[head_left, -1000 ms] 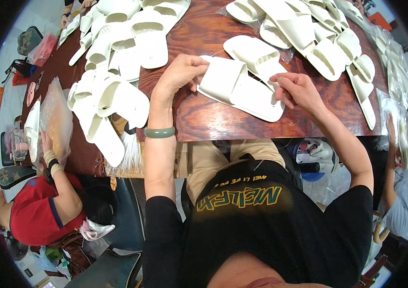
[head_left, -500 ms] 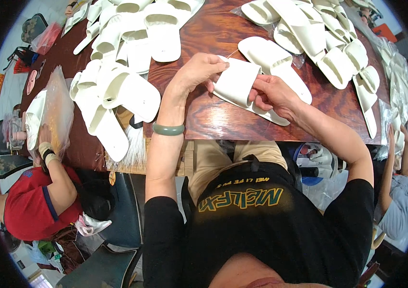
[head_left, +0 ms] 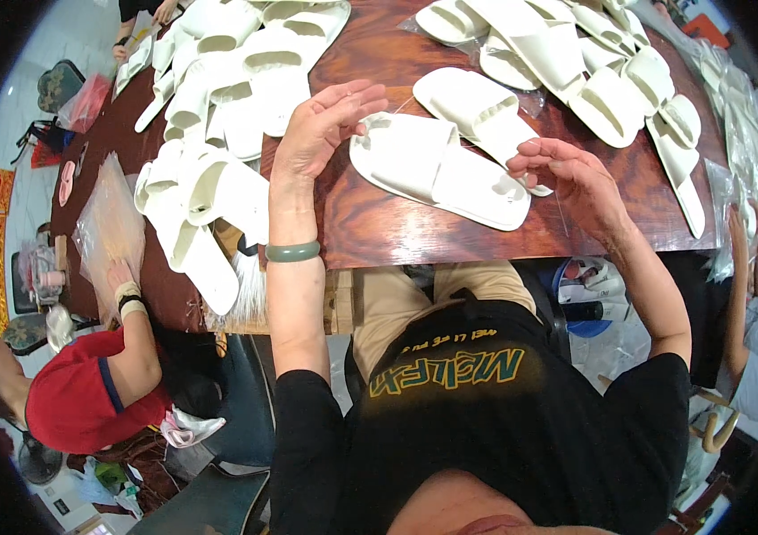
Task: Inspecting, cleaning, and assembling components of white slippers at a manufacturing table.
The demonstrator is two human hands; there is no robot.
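A white slipper (head_left: 401,156) lies on the glossy wooden table in front of me, its strap toward the left. Just behind it rests a second white slipper (head_left: 459,94), angled toward the right. My left hand (head_left: 330,129) is raised beside the near slipper's strap end, fingers stretched out and nothing visible in them. Past the slipper's other end, my right hand (head_left: 579,183) hovers with its fingers extended and slightly bent. Fine thread-like strands show near both hands; whether either hand touches them is too fine to tell.
Piles of white slippers stand at the left (head_left: 209,187) and far right (head_left: 610,98). A bundle of white strands (head_left: 245,290) hangs at the table's front edge. On the left, a person in red handles a clear plastic bag (head_left: 111,214); another person works at the right.
Both hands have let go of the near slipper and moved apart, left hand leftward, right hand rightward. The slipper now lies flat on the table.
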